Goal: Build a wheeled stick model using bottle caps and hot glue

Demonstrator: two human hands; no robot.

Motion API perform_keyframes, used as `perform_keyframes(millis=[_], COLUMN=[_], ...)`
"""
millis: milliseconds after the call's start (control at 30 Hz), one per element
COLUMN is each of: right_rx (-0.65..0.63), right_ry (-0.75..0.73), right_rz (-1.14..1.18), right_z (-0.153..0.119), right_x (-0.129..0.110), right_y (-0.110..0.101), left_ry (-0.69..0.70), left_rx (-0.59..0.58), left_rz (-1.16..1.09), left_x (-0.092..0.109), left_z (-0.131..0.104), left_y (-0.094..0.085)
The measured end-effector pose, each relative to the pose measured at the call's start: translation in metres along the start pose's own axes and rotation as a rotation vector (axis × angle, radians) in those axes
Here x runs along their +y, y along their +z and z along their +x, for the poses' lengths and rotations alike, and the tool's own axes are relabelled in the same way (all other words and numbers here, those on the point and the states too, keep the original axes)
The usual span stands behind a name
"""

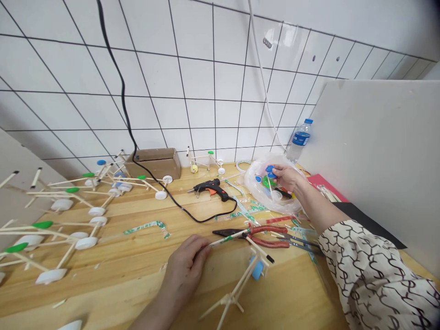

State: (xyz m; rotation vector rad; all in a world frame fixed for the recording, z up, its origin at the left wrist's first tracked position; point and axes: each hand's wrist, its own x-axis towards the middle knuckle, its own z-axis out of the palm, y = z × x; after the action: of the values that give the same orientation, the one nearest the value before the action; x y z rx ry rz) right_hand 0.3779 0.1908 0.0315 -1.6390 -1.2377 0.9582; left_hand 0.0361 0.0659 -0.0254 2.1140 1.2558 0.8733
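Note:
My left hand (187,261) rests low over the wooden table, its fingers closed on the end of a thin pale stick with a green patch (227,239). The stick's other end reaches the red-handled pliers (270,229). Just right of that hand stands a small stick frame (237,288) with a light blue wheel (257,267) and a black-tipped bar. My right hand (288,177) is at the open plastic bag (252,188), with thumb and fingers pinching a blue bottle cap (271,171). A green cap (268,182) lies below it in the bag.
A black glue gun (210,187) trails its cord across the table. Several wheeled stick frames (72,195) crowd the left side. A cardboard box (160,164) stands by the tiled wall. Scissors (299,240) and tape scraps lie near the pliers; a water bottle (299,140) stands behind the bag.

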Motion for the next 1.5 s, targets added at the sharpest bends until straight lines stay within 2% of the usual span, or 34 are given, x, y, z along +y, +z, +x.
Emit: perform_keyframes(millis=[333, 667, 933, 1200, 1300, 1400, 1500], right_rx=[-0.051, -0.137, -0.120, -0.096, -0.141, -0.253, -0.414], right_ry=[0.001, -0.064, -0.181, -0.258, -0.269, -0.258, -0.246], right_rz=[0.104, 0.202, 0.249, 0.392, 0.437, 0.466, 0.497], right_z=[-0.001, -0.030, -0.083, -0.163, -0.200, -0.235, -0.265], right_x=[-0.003, -0.018, -0.029, -0.037, -0.041, -0.041, -0.036], right_y=[0.005, 0.001, -0.009, -0.008, -0.003, 0.008, 0.025], left_ry=[-0.028, -0.004, 0.080, 0.134, 0.193, 0.281, 0.462], left_rx=[-0.037, -0.008, 0.080, 0.235, 0.346, 0.448, 0.332], left_rz=[-0.003, 0.018, 0.053, 0.161, 0.104, 0.045, -0.002], left_x=[-0.001, 0.002, 0.001, -0.009, 0.005, 0.045, 0.092], left_z=[-0.001, -0.001, -0.003, -0.004, -0.008, -0.021, -0.042], left_y=[0.000, 0.000, 0.002, 0.007, -0.004, -0.021, -0.032])
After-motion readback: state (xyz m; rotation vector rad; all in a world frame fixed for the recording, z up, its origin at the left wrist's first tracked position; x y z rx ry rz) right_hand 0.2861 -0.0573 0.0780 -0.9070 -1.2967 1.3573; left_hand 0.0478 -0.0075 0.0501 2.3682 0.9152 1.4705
